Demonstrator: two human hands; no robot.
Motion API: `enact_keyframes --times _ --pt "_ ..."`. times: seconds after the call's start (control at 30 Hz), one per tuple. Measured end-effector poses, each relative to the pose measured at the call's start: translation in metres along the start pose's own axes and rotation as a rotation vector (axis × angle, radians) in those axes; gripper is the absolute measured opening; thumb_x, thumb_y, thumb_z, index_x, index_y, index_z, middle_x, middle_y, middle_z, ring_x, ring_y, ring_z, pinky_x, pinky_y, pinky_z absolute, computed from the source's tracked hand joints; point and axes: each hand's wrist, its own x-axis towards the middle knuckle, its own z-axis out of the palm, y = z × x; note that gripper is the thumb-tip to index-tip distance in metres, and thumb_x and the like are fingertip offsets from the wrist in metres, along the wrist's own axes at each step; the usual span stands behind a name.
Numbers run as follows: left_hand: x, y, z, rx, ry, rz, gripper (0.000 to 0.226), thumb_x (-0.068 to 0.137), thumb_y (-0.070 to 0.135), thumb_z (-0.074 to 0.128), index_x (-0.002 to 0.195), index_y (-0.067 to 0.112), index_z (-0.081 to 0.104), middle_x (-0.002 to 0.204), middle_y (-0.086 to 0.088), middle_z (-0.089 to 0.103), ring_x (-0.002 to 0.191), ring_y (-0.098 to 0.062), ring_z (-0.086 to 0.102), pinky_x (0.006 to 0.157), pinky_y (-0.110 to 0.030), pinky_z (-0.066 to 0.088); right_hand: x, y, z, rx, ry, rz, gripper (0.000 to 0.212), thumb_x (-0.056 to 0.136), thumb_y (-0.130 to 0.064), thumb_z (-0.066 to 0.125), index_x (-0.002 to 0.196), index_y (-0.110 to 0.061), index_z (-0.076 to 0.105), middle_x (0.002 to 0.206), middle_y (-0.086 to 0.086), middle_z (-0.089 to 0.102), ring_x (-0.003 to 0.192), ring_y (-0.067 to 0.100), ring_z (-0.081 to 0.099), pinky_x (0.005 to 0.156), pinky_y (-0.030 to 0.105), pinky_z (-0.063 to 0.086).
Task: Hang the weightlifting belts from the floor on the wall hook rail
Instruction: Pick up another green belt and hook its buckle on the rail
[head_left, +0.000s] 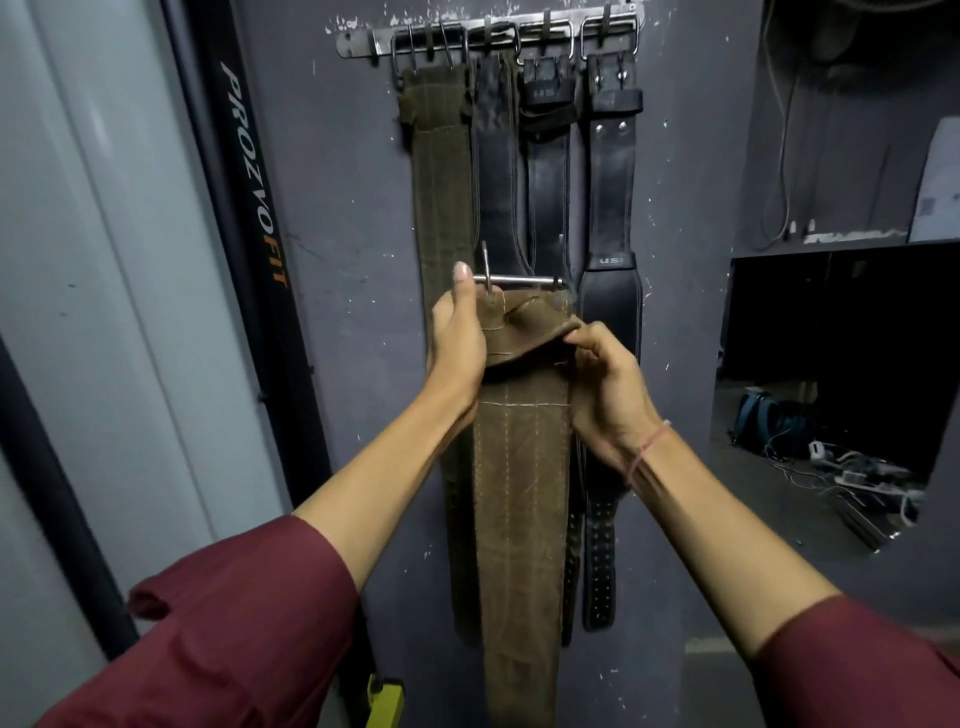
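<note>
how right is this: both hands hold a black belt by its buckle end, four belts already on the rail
The head view shows the held belt is brown, not black. Left hand and right hand hold its buckle end; four belts hang on the hook rail.

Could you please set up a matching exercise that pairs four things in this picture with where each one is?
Things:
1. hook rail
2. held brown belt
3. right-end black belt
4. blue bag

Places:
A. on the floor, off to the right
B. hanging from the last hook on the right
C. fixed high on the wall
D. gripped at its buckle end by the left hand and right hand

Pairs: 1-C, 2-D, 3-B, 4-A
</note>
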Motion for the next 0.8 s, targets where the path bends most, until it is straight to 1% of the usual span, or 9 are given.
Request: enact_keyframes --times 0.07,0.17,0.27,0.33,0.4,0.47,0.53,0.7,0.8 --pt "0.002 -0.002 -0.002 0.055 0.075 0.087 0.045 0.105 0.043 0.029 0.094 0.016 0.062 0.087 -0.001 0.068 0.084 -0.012 0.064 0.076 -0.021 0.049 0.006 -0.002 0.000 0.008 -0.067 0.012 0.052 0.078 -0.014 0.045 0.127 -0.001 0.054 0.115 0.013 0.063 0.106 0.023 0.057 0.098 0.039 0.046" --pt "0.009 -0.008 -0.006 0.093 0.120 0.217 0.039 0.107 0.033 0.029 0.085 0.017 0.057 0.074 0.002 0.056 0.072 -0.011 0.056 0.066 -0.023 0.045 0.016 -0.009 -0.003 0.072 -0.158 0.052 0.068 0.078 -0.020 0.048 0.141 0.003 0.040 0.125 0.020 0.054 0.107 0.027 0.054 0.093 0.039 0.042" --pt "0.014 -0.012 -0.006 0.119 0.152 0.256 0.037 0.107 0.031 0.029 0.086 0.014 0.055 0.072 0.001 0.052 0.069 -0.010 0.053 0.061 -0.021 0.043 0.034 -0.009 0.007 -0.059 0.014 0.026 0.053 0.100 -0.038 0.038 0.128 0.002 0.055 0.113 0.019 0.065 0.099 0.025 0.063 0.089 0.037 0.049" --pt "0.019 -0.010 -0.005 0.125 0.160 0.254 0.037 0.107 0.030 0.030 0.086 0.012 0.055 0.071 0.001 0.052 0.067 -0.009 0.053 0.060 -0.020 0.043 0.048 -0.002 0.017 -0.220 0.199 -0.073 0.045 0.105 -0.036 0.033 0.106 -0.004 0.065 0.093 0.010 0.071 0.082 0.016 0.067 0.077 0.028 0.053" --pt "0.025 -0.009 -0.006 0.139 0.171 0.271 0.037 0.107 0.029 0.030 0.085 0.013 0.055 0.073 -0.001 0.053 0.069 -0.011 0.053 0.063 -0.025 0.043 0.062 0.003 0.022 -0.333 0.311 -0.183 0.039 0.106 -0.026 0.032 0.096 -0.006 0.065 0.083 0.006 0.069 0.072 0.011 0.065 0.066 0.021 0.053" --pt "0.035 -0.010 -0.011 0.165 0.200 0.295 0.036 0.106 0.028 0.031 0.082 0.015 0.055 0.075 -0.001 0.053 0.073 -0.014 0.053 0.068 -0.030 0.043 0.075 0.005 0.025 -0.397 0.337 -0.245 0.039 0.106 -0.023 0.033 0.095 -0.002 0.065 0.081 0.006 0.067 0.070 0.011 0.064 0.061 0.018 0.051" --pt "0.046 -0.011 -0.016 0.186 0.231 0.308 0.036 0.106 0.028 0.031 0.079 0.018 0.053 0.074 0.002 0.053 0.073 -0.014 0.052 0.071 -0.033 0.043 0.090 0.008 0.028 -0.457 0.341 -0.285 0.041 0.105 -0.023 0.035 0.096 0.002 0.066 0.081 0.007 0.067 0.073 0.014 0.063 0.063 0.022 0.050" --pt "0.084 -0.009 -0.024 0.202 0.306 0.322 0.040 0.107 0.030 0.030 0.074 0.019 0.050 0.067 0.006 0.050 0.065 -0.009 0.049 0.064 -0.024 0.041 0.137 0.014 0.041 -0.528 0.396 -0.402 0.033 0.103 -0.020 0.040 0.091 -0.003 0.065 0.078 0.007 0.064 0.072 0.016 0.058 0.067 0.031 0.048" --pt "0.116 -0.012 -0.029 0.248 0.371 0.383 0.044 0.107 0.033 0.030 0.073 0.013 0.052 0.062 0.006 0.051 0.059 -0.006 0.048 0.054 -0.016 0.038 0.167 0.015 0.048 -0.595 0.418 -0.479 0.028 0.102 -0.020 0.043 0.086 -0.012 0.064 0.074 -0.003 0.062 0.068 0.008 0.056 0.060 0.014 0.042"
